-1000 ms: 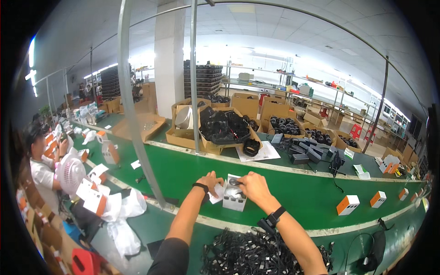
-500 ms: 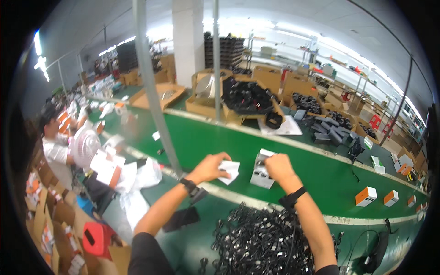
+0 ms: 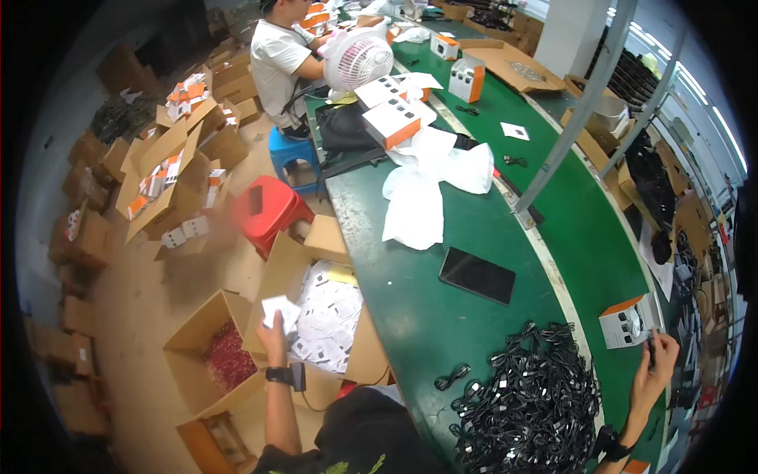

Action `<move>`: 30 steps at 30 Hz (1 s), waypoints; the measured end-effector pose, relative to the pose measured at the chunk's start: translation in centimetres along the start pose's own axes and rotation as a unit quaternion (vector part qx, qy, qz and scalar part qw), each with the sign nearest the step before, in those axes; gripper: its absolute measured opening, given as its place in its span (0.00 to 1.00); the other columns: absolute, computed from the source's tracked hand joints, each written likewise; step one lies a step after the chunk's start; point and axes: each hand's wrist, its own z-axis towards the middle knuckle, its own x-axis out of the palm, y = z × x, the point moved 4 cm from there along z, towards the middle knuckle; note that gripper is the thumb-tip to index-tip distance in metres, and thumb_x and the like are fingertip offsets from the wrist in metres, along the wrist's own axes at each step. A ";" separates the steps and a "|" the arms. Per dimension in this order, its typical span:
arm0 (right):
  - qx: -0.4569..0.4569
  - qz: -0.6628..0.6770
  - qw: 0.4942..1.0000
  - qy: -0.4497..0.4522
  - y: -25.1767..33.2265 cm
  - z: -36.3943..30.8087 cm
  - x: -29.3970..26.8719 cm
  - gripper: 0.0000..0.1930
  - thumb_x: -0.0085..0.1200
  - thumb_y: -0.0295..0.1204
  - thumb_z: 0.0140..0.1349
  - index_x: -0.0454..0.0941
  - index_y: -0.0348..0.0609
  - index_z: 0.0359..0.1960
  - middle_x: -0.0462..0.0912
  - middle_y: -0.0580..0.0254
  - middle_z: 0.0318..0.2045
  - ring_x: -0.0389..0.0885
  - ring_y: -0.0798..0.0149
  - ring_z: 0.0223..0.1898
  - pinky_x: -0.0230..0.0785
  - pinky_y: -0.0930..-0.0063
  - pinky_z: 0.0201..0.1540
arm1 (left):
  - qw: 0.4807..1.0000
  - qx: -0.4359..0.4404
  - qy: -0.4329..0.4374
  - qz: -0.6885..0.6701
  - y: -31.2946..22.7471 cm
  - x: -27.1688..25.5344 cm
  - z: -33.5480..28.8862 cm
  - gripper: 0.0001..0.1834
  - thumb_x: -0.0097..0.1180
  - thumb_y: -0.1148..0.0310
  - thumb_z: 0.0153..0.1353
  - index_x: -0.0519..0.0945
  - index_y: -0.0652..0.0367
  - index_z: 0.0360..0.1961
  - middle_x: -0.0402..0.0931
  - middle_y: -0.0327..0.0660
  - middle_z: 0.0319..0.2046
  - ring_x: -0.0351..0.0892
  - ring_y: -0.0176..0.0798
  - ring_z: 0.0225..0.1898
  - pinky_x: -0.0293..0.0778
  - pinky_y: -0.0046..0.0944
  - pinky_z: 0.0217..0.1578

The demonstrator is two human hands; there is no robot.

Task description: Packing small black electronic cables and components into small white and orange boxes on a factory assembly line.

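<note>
My left hand [image 3: 272, 340] is closed on folded white leaflets [image 3: 279, 311], held above an open carton of many similar white leaflets [image 3: 325, 316]. Out to the right, my right hand [image 3: 657, 370] is at the open side of a small white and orange box [image 3: 626, 322] on the green conveyor belt [image 3: 584, 229]. Its fingers are bent together at the box's edge. A small dark patch shows between them, too small to name. Between my arms, a heap of black cables [image 3: 527, 403] lies on the green worktop, with one coiled cable [image 3: 452, 377] apart from it.
A dark flat phone or tablet [image 3: 477, 276] and white plastic bags [image 3: 417, 201] lie on the worktop. A metal post [image 3: 572, 118] rises beside the belt. A red stool [image 3: 272, 213] and cartons stand at left. Farther off, a co-worker [image 3: 280, 63] sits near a white fan [image 3: 360, 62].
The view has swung left and down. My left hand has moved from beside the box over the belt to above the leaflet carton. My right hand has come out of the box's top.
</note>
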 end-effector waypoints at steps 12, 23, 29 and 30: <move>0.406 0.086 0.905 0.094 -4.9 -6.3 -3.4 0.06 0.59 0.23 0.66 0.80 0.38 0.43 0.84 0.45 0.24 0.83 0.54 0.24 0.71 0.62 0.30 | 0.941 0.307 0.121 -0.079 -19.3 13.7 -1.6 0.25 0.62 0.64 0.77 0.77 0.66 0.68 0.81 0.57 0.61 0.78 0.56 0.65 0.68 0.51 0.72; 0.351 0.193 0.911 0.099 -9.7 -13.7 4.2 0.23 0.56 0.23 0.72 0.80 0.42 0.68 0.82 0.43 0.65 0.83 0.41 0.64 0.75 0.57 0.68 | 0.417 0.551 0.707 -0.153 -49.8 28.8 -44.9 0.35 0.76 0.57 0.64 0.76 0.62 0.67 0.80 0.54 0.62 0.80 0.55 0.64 0.76 0.51 0.66; 0.372 0.200 0.905 0.048 -10.3 -14.6 5.2 0.27 0.55 0.17 0.67 0.81 0.43 0.68 0.82 0.47 0.67 0.82 0.42 0.65 0.76 0.56 0.68 | 0.497 0.438 0.720 -0.205 -48.4 37.5 -58.1 0.35 0.83 0.59 0.54 0.81 0.61 0.60 0.83 0.49 0.56 0.85 0.50 0.57 0.81 0.48 0.60; 0.379 0.197 0.903 0.044 -10.7 -14.5 5.1 0.27 0.55 0.17 0.67 0.81 0.43 0.68 0.82 0.47 0.67 0.82 0.42 0.65 0.76 0.56 0.68 | 0.516 0.406 0.723 -0.215 -47.9 38.0 -59.0 0.32 0.85 0.61 0.51 0.83 0.60 0.55 0.84 0.47 0.53 0.87 0.47 0.54 0.82 0.46 0.58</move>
